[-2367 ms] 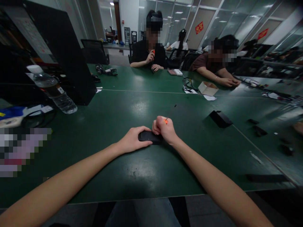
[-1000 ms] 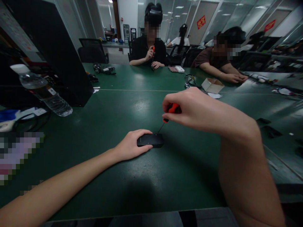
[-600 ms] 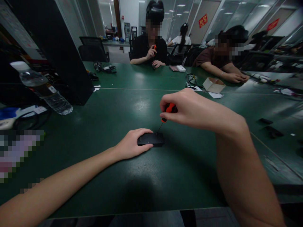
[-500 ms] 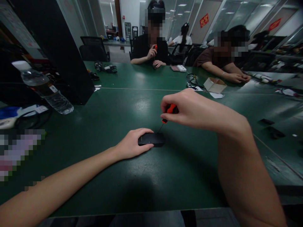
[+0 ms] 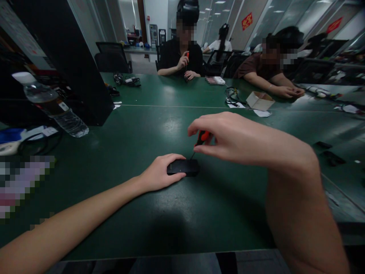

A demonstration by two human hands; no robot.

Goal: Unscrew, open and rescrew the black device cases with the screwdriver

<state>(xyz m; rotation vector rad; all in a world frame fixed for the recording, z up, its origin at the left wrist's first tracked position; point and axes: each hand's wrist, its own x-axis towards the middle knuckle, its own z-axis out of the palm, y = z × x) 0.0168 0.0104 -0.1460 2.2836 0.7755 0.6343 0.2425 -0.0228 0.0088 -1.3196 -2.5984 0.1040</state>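
A small black oblong device (image 5: 186,167) lies on the green table (image 5: 137,224). My left hand (image 5: 159,173) grips it from its left end, thumb along the near side and fingers along the far side. Above its right part, my right hand (image 5: 218,133) holds a screwdriver (image 5: 202,137) with an orange and black handle between thumb and fingers. The thin shaft slants down to the device's far edge. Whether the tip sits in a screw is too small to tell.
A water bottle (image 5: 54,104) leans at the left beside a black upright panel (image 5: 85,76). Across the table, one person (image 5: 179,57) holds a similar screwdriver. Another person (image 5: 265,70) sits at the right, near an open cardboard box (image 5: 260,101) and cables (image 5: 232,97).
My right hand's fingers have loosened and shifted a little left around the screwdriver handle, which tilts slightly differently. My left hand and the device have stayed almost still.
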